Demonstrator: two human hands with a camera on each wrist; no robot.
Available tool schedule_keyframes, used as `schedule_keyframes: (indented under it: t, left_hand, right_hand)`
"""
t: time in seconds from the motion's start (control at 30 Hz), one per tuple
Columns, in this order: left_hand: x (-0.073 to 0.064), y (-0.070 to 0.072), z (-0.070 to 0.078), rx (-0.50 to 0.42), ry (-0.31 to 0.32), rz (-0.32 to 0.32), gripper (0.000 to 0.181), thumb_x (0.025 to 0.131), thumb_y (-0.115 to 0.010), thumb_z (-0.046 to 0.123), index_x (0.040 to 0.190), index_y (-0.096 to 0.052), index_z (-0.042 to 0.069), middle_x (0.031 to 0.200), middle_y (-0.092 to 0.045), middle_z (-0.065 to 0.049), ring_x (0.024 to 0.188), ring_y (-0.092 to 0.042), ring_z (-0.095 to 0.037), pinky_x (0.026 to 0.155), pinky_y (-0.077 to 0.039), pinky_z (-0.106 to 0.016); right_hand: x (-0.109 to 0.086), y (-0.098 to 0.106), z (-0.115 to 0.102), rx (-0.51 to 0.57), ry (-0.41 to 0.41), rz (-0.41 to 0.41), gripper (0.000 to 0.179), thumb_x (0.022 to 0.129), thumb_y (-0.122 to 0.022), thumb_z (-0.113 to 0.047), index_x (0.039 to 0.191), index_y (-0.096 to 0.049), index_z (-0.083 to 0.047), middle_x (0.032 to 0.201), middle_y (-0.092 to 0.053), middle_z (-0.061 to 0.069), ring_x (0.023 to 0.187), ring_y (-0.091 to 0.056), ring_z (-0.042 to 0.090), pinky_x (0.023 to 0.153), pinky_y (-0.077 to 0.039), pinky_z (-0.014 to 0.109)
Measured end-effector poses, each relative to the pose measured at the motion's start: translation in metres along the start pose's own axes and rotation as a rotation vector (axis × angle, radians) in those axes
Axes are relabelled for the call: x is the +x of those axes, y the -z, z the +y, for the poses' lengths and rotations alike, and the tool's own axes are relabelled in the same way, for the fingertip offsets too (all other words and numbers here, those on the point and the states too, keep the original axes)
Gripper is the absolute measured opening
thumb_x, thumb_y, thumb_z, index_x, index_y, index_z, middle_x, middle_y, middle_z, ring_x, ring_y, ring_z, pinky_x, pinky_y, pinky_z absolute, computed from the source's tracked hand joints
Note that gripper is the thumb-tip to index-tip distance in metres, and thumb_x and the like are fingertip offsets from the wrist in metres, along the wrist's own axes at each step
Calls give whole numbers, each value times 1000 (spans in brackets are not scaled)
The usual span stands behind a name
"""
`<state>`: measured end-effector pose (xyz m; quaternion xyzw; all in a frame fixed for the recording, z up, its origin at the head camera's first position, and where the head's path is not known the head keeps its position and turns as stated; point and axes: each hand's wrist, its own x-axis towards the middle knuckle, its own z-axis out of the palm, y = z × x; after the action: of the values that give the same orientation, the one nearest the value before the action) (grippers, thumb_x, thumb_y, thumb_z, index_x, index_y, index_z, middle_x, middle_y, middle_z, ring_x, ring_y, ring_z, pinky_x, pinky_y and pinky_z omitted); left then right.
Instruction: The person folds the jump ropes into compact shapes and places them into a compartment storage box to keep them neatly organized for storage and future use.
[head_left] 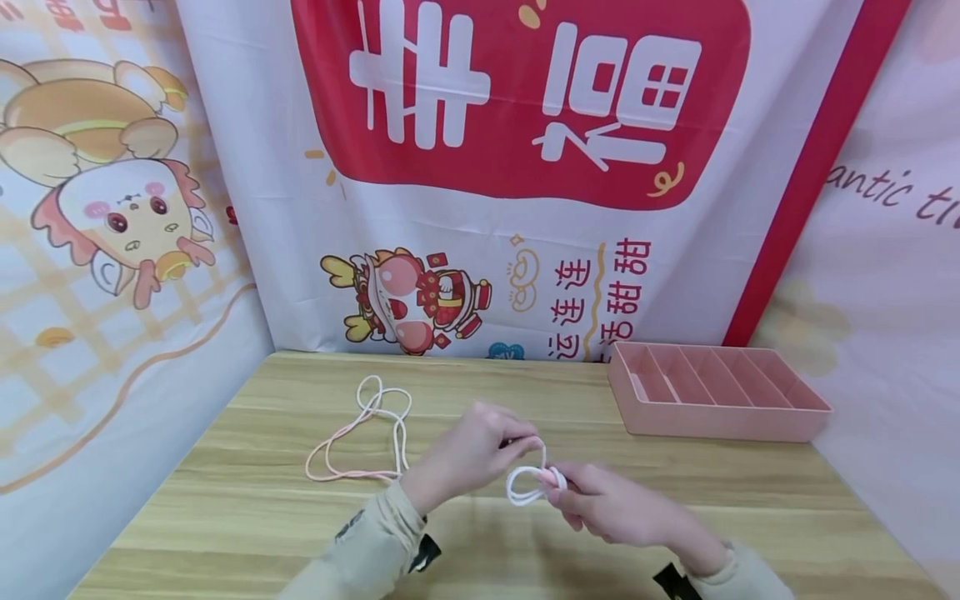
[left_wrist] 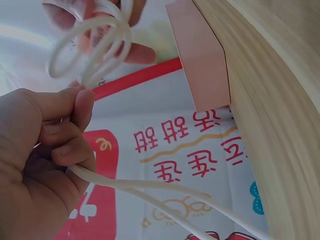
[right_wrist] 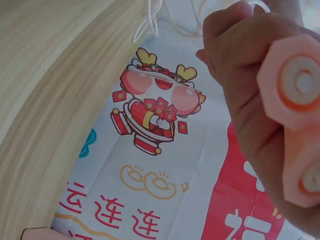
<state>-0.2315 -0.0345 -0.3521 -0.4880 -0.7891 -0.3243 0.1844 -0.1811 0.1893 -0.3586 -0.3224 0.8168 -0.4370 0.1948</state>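
A white jump rope with pink handles (right_wrist: 277, 85) is between my two hands. My right hand (head_left: 618, 504) grips the two handles together with several white coils (left_wrist: 120, 30); the octagonal handle ends stick out of the fist in the right wrist view. To the left and slightly farther out, my left hand (head_left: 472, 446) pinches the cord between thumb and forefinger. From its curled fingers two strands (left_wrist: 150, 185) trail away in the left wrist view. The rest of the cord (head_left: 352, 475) lies in loose loops on the table, left of my left hand.
A pink tray with several compartments (head_left: 720, 421) stands at the back right of the wooden table (head_left: 247, 492). Printed cloths hang behind the table and at both sides, the back one (head_left: 525, 225) with red and white lettering.
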Motion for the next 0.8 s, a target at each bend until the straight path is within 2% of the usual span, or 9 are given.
schedule_keyframes:
  t: [0.07,0.17,0.27,0.33,0.5,0.63,0.8]
  left_hand:
    - [1,0,5,27,-37,12,5,91,-73,10,88,-76,8,80,-70,2,69,-57,0,62,-45,-9]
    - [2,0,13,86,-100,36,4,90,-73,8,88,-76,8,79,-68,1,70,-58,-3,64,-46,-10]
    - [2,-3,19,138,-157,72,5,89,-75,8,93,-76,6,82,-68,-1,73,-62,-7,68,-49,-12]
    - [1,-5,22,151,-179,93,7,88,-75,7,95,-76,5,83,-68,-1,73,-62,-8,68,-49,-12]
    - [1,-11,26,95,-173,123,12,89,-73,4,100,-76,3,86,-67,-2,72,-59,-7,67,-46,-9]
    - [1,-16,27,31,-175,154,17,88,-72,-1,105,-75,0,92,-70,-5,81,-64,-9,73,-48,-10]
    - [2,-20,26,-5,-185,200,18,90,-70,-2,107,-73,-3,91,-69,-7,75,-61,-7,68,-46,-7]
  right_hand:
    - [1,-2,0,-30,-19,36,17,106,-46,-29,107,-54,-14,68,-53,-3,43,-37,3,37,-30,17]
    - [1,-5,1,-23,-59,81,23,106,-46,-29,125,-48,-16,71,-54,0,45,-38,5,37,-31,17]
    - [1,-6,0,26,-89,124,29,106,-46,-29,132,-40,-17,72,-54,4,46,-38,7,37,-31,17]
    - [2,-5,-1,80,-103,143,26,106,-45,-28,129,-40,-16,73,-53,6,45,-36,8,36,-30,18]
    - [2,-1,-2,214,-114,180,29,106,-47,-31,125,-36,-12,74,-52,11,43,-33,10,34,-27,20]
    - [2,4,-2,334,-107,207,34,105,-48,-35,124,-34,-11,76,-50,11,43,-32,10,35,-27,20]
    - [0,11,-2,532,-16,203,28,107,-44,-25,124,-36,-5,78,-47,12,46,-30,8,39,-26,19]
